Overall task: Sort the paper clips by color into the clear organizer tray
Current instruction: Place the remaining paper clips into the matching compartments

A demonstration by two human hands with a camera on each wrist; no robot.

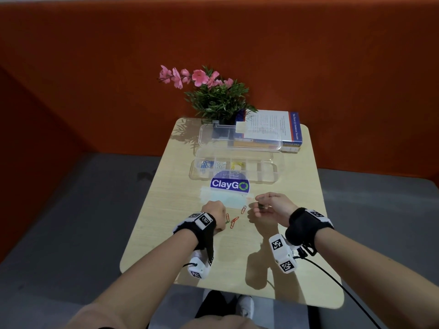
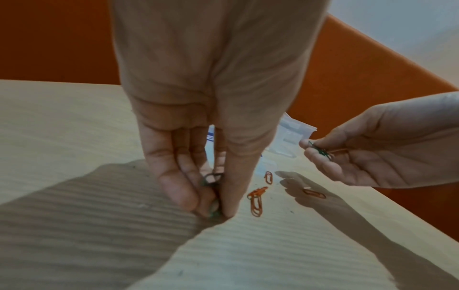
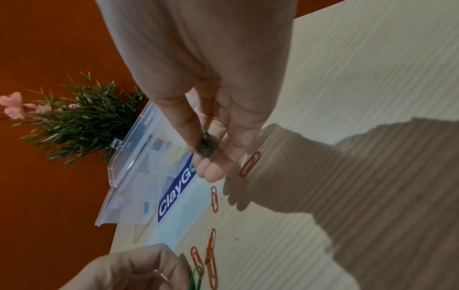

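Observation:
The clear organizer tray (image 1: 267, 170) lies open at mid-table, with blue clips (image 1: 204, 165), white clips (image 1: 220, 164) and yellow clips (image 1: 237, 165) in separate compartments. My left hand (image 1: 219, 225) is down on the table, thumb and fingers pinching green clips (image 2: 211, 178) against the wood. My right hand (image 1: 260, 205) hovers palm-up to the right and pinches a small bunch of green clips (image 3: 207, 146). Several orange clips (image 1: 234, 221) lie loose between the two hands, with one orange clip (image 3: 249, 163) under the right hand.
The tray's lid (image 1: 240, 136) stands open behind it. A potted plant (image 1: 218, 98) with pink flowers and a stack of books (image 1: 273, 129) occupy the far end. A blue ClayGo sticker (image 1: 229, 185) sits in front of the tray. The table's front edge (image 1: 237, 290) is near my lap.

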